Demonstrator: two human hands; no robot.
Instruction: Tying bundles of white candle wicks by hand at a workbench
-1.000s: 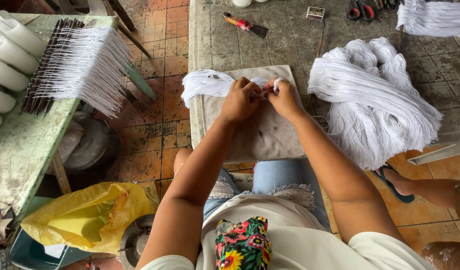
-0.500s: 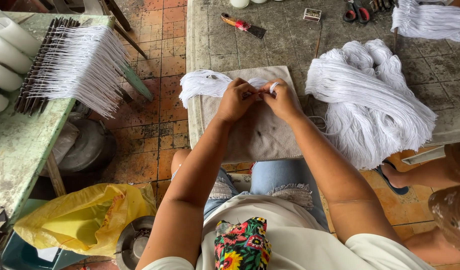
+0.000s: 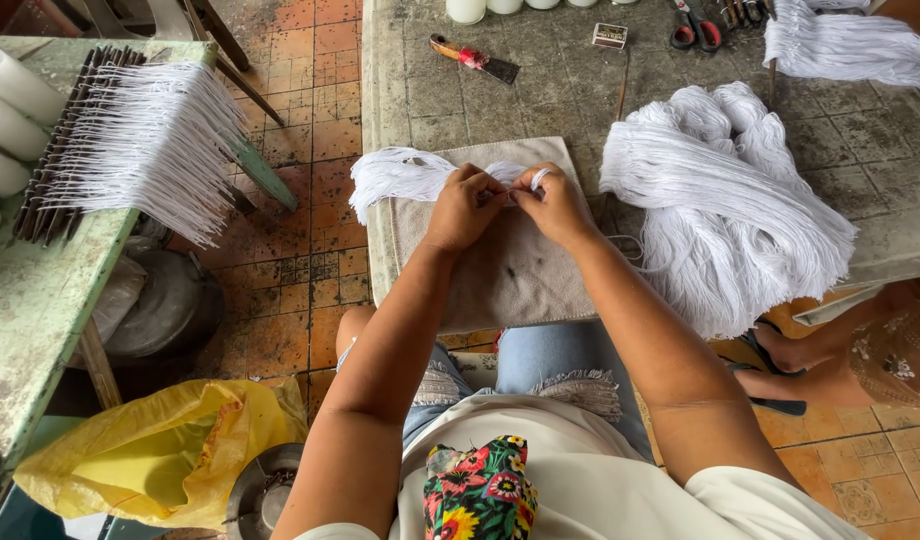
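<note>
We hold a small bundle of white cotton strands (image 3: 405,172) over the beige cloth pad (image 3: 510,275), which lies at the near edge of the grey stone worktable (image 3: 880,160). The left hand (image 3: 460,208) is clenched on the bundle at its gathered middle, while its loose ends fan out to the left, past the pad's left edge. The right hand (image 3: 553,205) pinches the same gathered point from the other side, with a loop of strand over one finger. Both hands meet at one spot, which judged from the grip keeps the strands bunched and taut while they are worked. The pad appears to give a soft, clean base under the bundle.

The large heap of white strands (image 3: 730,195) lies just beside the pad on the right, within reach of the right hand. A putty knife with a red-wrapped handle (image 3: 472,58) and scissors (image 3: 692,28) lie toward the far edge, well apart from the hands. On the green side table (image 3: 40,300) at left, a rack of dark rods hung with white wicks (image 3: 140,140) overhangs the near corner.
</note>
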